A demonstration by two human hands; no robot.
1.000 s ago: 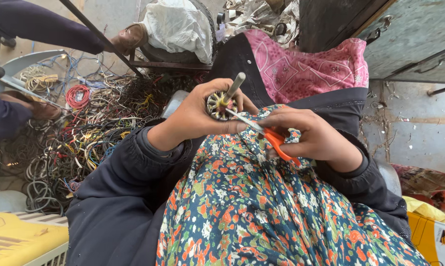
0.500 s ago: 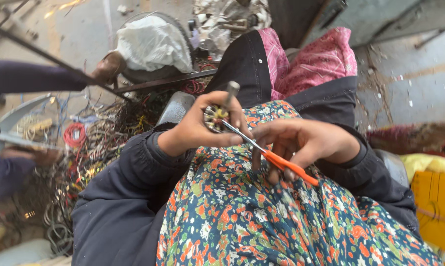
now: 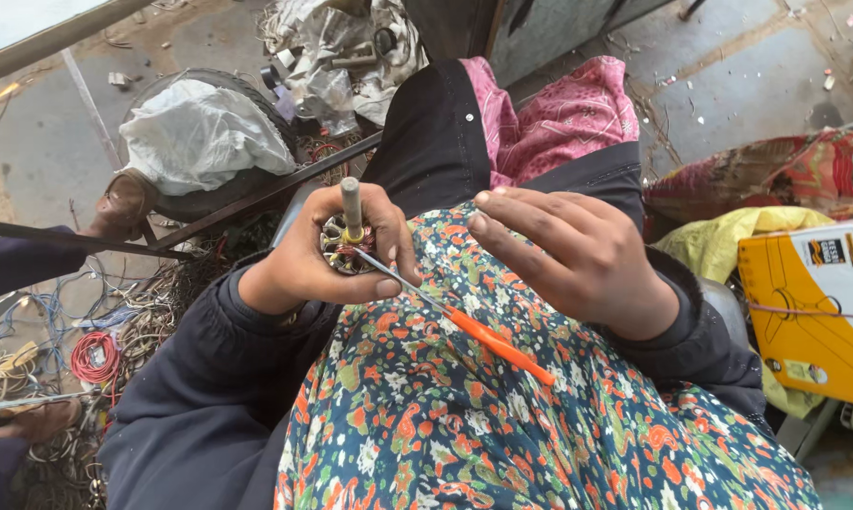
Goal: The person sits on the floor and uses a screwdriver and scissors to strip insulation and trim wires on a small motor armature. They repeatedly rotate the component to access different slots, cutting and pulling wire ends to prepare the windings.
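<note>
My left hand point(image 3: 318, 264) grips a small motor rotor point(image 3: 341, 247) with copper windings, its grey shaft point(image 3: 351, 206) pointing up. A thin metal tool with an orange handle point(image 3: 497, 345) is stuck into the rotor and slants down to the right across my flowered lap. My right hand point(image 3: 578, 255) hovers just above that handle, fingers spread and holding nothing.
A tangle of scrap wires point(image 3: 134, 321) with a red coil point(image 3: 96, 359) lies at the left. A white bag point(image 3: 195, 132) sits on a tyre behind a dark metal bar point(image 3: 256, 194). A yellow box point(image 3: 814, 302) stands at the right. Another person's dark sleeve point(image 3: 11, 264) reaches in at the left.
My right hand has let go of the orange handle and opened above it. The tool stays lodged in the rotor, which my left hand still holds.
</note>
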